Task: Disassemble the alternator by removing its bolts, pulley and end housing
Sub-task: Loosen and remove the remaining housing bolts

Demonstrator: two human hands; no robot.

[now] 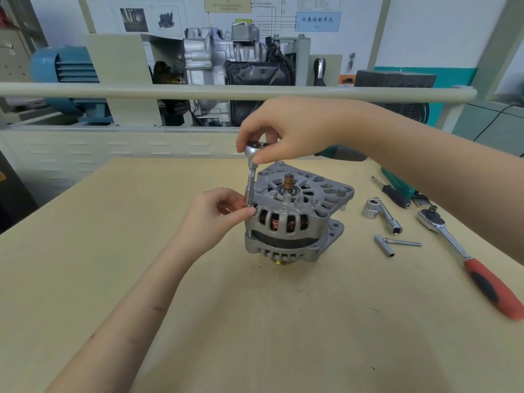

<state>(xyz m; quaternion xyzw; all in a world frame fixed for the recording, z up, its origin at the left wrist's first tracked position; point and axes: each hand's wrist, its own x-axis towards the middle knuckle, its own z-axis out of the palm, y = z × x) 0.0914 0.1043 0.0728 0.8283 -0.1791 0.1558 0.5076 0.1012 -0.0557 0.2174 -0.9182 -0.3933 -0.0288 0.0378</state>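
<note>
Tan bench (141, 279); grey finned alternator (295, 219) upright, copper windings visible; both hands pinching socket driver (251, 182).

Grey alternator (295, 217) stands upright on its pulley (280, 261), shaft up.

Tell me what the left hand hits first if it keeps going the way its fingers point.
The left hand points right; its fingertips already touch the socket, so the alternator housing just behind comes next, though depth is unclear.

A pale tan wooden worktop (141, 279) is carrying a grey cast-metal alternator (295, 219) at its middle; right of it are lying a chrome socket (370, 209), a slim steel extension bar (384, 245) and a red-handled ratchet (467, 259).
</note>
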